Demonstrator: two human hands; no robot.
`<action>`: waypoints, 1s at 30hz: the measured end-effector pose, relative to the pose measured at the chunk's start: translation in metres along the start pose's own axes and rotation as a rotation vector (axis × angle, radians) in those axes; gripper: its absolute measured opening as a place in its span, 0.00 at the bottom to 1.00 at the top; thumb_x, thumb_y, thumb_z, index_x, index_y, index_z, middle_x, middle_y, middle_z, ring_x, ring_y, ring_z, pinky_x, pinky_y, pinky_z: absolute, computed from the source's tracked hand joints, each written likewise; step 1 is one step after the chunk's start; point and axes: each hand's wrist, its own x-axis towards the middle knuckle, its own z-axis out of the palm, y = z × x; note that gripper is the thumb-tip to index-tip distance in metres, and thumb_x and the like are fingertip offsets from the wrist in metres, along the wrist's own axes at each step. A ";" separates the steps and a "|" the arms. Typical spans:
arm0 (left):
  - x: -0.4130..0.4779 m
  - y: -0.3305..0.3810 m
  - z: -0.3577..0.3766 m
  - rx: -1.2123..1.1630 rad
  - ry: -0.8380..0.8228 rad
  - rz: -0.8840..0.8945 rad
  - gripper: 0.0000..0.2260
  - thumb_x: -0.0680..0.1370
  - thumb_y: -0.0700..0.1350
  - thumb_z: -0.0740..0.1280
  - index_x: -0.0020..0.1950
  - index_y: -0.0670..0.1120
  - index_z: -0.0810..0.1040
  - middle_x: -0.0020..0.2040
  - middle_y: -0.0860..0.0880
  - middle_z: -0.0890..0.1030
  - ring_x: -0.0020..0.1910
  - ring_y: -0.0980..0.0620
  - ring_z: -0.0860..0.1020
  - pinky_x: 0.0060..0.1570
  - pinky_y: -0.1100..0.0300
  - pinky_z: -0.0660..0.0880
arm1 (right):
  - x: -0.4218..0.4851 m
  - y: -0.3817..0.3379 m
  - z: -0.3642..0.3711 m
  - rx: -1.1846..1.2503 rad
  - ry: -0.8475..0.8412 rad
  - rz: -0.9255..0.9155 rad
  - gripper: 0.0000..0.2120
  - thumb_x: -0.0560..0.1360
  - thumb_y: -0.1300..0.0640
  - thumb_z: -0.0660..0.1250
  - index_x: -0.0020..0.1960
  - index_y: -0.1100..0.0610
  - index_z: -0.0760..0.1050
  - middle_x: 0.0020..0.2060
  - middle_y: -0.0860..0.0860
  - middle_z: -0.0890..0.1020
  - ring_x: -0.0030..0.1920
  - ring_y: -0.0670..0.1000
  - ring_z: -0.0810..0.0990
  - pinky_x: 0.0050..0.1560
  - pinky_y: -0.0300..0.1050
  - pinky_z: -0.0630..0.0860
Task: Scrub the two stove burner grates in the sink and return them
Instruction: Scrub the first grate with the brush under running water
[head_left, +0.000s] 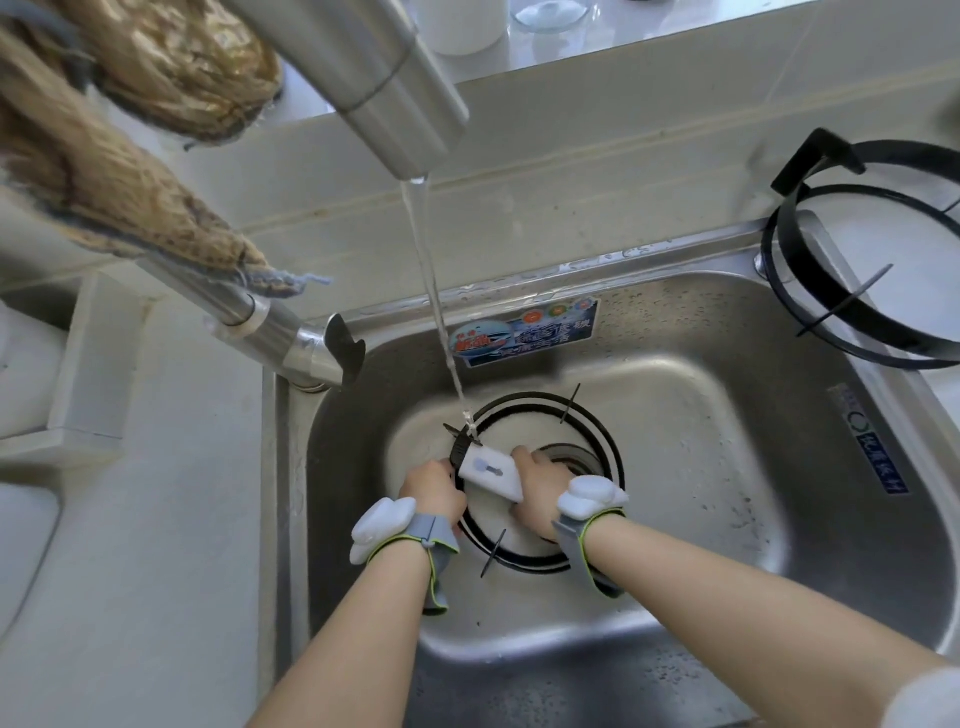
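One black ring-shaped burner grate (587, 410) lies in the steel sink (727, 467) under a thin stream of water (436, 291) from the tap. My left hand (434, 491) grips the grate's left rim. My right hand (540, 493) holds a white sponge block (491, 470) against one of the grate's prongs, where the water lands. The sink drain is partly hidden behind my right hand. A second black grate (779, 249) rests on the sink's back right corner and the counter.
The steel tap spout (384, 93) reaches over the basin from the upper left, its base (291, 338) at the sink's left rim. A brown cloth (104, 171) hangs over the tap arm. A white cup and a glass lid stand on the ledge behind.
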 end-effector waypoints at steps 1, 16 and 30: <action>0.000 0.000 0.001 0.000 0.003 0.000 0.16 0.76 0.35 0.57 0.63 0.43 0.74 0.58 0.40 0.78 0.56 0.41 0.77 0.50 0.55 0.74 | 0.000 0.001 0.000 0.032 0.010 0.012 0.22 0.74 0.55 0.64 0.64 0.59 0.61 0.60 0.58 0.71 0.56 0.61 0.75 0.47 0.46 0.67; 0.000 0.000 0.002 0.000 -0.003 -0.036 0.14 0.76 0.35 0.57 0.59 0.40 0.75 0.54 0.39 0.80 0.53 0.40 0.79 0.49 0.55 0.76 | 0.010 -0.007 -0.009 0.053 0.027 0.103 0.27 0.73 0.50 0.67 0.64 0.61 0.61 0.61 0.58 0.71 0.58 0.58 0.75 0.48 0.45 0.67; 0.003 0.002 0.003 0.077 -0.007 -0.041 0.12 0.77 0.36 0.57 0.57 0.39 0.75 0.54 0.40 0.81 0.53 0.42 0.80 0.49 0.56 0.75 | 0.015 0.002 -0.008 0.134 0.004 0.022 0.24 0.74 0.52 0.66 0.63 0.61 0.60 0.60 0.59 0.71 0.56 0.60 0.74 0.49 0.47 0.68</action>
